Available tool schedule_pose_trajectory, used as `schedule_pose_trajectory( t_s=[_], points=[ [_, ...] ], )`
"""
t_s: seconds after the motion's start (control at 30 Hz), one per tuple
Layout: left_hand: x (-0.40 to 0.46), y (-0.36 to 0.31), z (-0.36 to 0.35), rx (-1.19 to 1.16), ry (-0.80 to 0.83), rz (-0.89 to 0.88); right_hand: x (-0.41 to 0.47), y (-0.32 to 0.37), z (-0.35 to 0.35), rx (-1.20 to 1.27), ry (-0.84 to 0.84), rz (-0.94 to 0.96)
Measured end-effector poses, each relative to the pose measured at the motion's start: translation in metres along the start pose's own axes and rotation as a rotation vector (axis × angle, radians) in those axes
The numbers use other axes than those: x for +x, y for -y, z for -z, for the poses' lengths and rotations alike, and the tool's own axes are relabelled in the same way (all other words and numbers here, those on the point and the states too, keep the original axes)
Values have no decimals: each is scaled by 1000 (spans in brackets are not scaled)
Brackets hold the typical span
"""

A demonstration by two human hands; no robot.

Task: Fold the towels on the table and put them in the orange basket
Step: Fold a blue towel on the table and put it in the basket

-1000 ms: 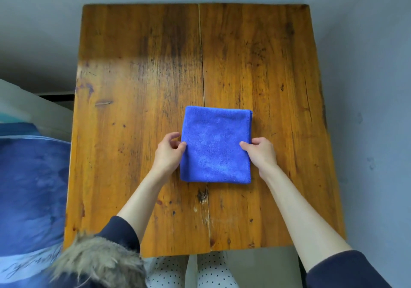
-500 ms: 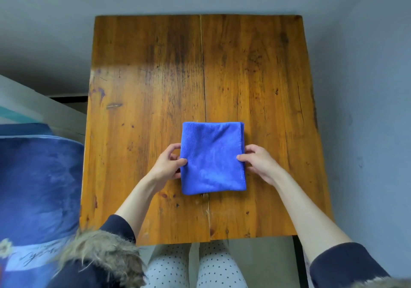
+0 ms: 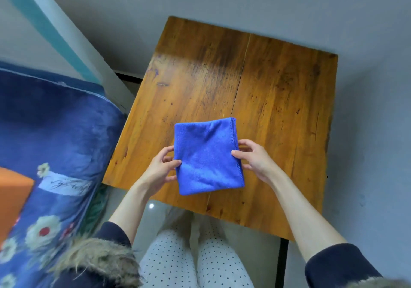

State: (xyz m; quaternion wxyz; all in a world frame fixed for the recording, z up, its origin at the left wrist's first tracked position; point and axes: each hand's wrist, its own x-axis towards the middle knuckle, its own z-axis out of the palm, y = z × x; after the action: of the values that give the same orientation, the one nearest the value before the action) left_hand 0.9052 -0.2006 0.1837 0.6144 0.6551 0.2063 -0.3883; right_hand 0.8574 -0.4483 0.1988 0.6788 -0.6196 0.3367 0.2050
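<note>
A folded blue towel is held just above the near part of the wooden table. My left hand pinches its left edge, thumb on top. My right hand pinches its right, stitched edge the same way. A corner of the orange basket shows at the far left edge of the view, resting on a blue flowered blanket.
The blue flowered blanket covers a bed to the left of the table. A grey wall stands behind and to the right of the table. My legs in dotted trousers are at the table's near edge.
The view has swung to the left, bringing the bed and the orange basket into sight. Both hands have lifted the folded towel slightly and keep pinching its sides.
</note>
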Motion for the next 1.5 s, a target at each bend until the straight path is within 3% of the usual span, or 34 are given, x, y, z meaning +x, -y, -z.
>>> schedule_pose_trajectory(
  t_s=[0.5,0.97,1.5],
  points=[
    [-139,36,180,-369,-371,-220,-48,70,-218,-373,451,150],
    [-262,122,412,-538,-660,-237,-104,29,-521,-560,661,123],
    [-230,122,599,-680,-818,-142,-40,52,-755,-784,761,115]
  ],
)
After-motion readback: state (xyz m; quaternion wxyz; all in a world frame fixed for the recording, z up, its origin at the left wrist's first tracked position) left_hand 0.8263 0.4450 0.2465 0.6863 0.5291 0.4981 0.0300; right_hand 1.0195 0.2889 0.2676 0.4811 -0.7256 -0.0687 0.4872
